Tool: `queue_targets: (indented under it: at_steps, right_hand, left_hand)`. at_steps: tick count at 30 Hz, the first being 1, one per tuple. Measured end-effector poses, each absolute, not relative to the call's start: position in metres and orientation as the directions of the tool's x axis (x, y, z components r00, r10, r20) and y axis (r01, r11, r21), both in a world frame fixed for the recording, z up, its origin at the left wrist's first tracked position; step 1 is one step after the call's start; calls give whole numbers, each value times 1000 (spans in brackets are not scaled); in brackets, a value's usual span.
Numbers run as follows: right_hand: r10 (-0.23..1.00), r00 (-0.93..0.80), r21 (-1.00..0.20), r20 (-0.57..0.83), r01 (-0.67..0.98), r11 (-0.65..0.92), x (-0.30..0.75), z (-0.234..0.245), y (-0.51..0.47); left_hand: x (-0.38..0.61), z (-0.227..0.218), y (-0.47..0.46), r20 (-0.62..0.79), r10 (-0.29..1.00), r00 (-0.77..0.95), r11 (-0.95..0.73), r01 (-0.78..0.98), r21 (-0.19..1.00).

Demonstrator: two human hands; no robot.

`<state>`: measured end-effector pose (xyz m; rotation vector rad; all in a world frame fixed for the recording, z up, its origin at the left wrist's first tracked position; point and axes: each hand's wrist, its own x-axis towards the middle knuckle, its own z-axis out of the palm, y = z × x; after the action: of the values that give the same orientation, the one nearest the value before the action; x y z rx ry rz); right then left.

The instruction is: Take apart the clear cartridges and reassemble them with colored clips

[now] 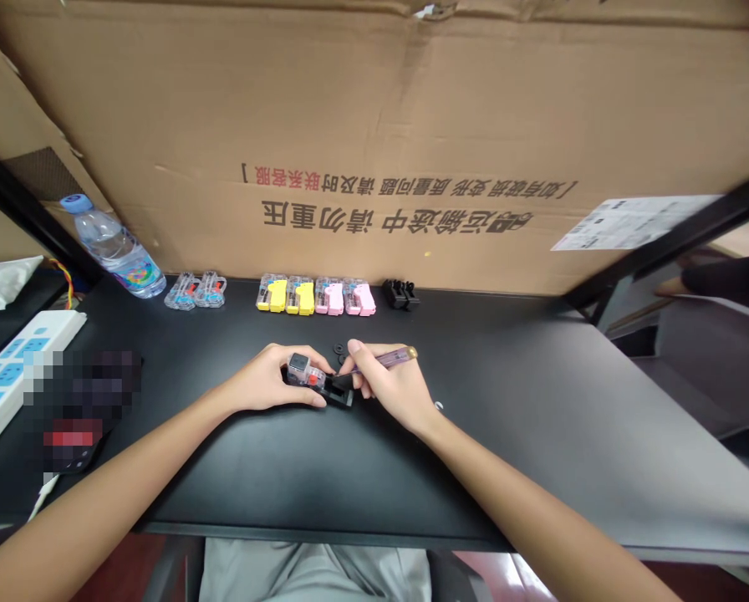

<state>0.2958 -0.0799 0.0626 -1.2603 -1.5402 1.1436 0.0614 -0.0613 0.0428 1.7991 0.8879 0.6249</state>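
Note:
At the middle of the desk, my left hand [265, 378] is closed around a small device [312, 378] with a clear body, a red part, a grey square top and a black lower end. My right hand [399, 385] grips a slim screwdriver [393, 358] with a see-through purple handle and a gold cap. Its shaft slants down to the black end of the device; whether the tip touches a screw is too small to tell. Small black rings [339, 349] lie just beyond the hands. Beside my right wrist is a tiny silvery piece [438, 406].
Along the cardboard wall [412, 109] stand clear devices [196, 290], yellow [285, 295] and pink ones [345, 298], and black parts [400, 293]. To the left are a water bottle [114, 247], a white power strip [23, 368] and a blurred-out dark object [89, 410] with a cable.

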Motion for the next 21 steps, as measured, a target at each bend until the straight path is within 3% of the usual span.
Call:
queue_targets:
  at_steps: [4, 9, 12, 16, 21]
  right_hand:
    - [988, -151, -973, 9, 227, 43, 297, 62, -78]
    - [988, -109, -950, 110, 282, 136, 307, 67, -72]
    - [979, -83, -916, 188, 346, 205, 317, 68, -65]
    - [969, -174, -867, 178, 438, 238, 324, 63, -58]
    - [945, -289, -841, 156, 462, 280, 322, 54, -57]
  left_hand:
    - [64, 40, -61, 61, 786, 615, -263, 243, 934]
    - [63, 43, -58, 179, 777, 603, -357, 189, 915]
    - [59, 48, -58, 156, 783, 603, -346, 213, 914]
    - [52, 55, -57, 133, 845, 518, -297, 247, 922]
    - [48, 56, -54, 334, 872, 358, -434, 252, 865]
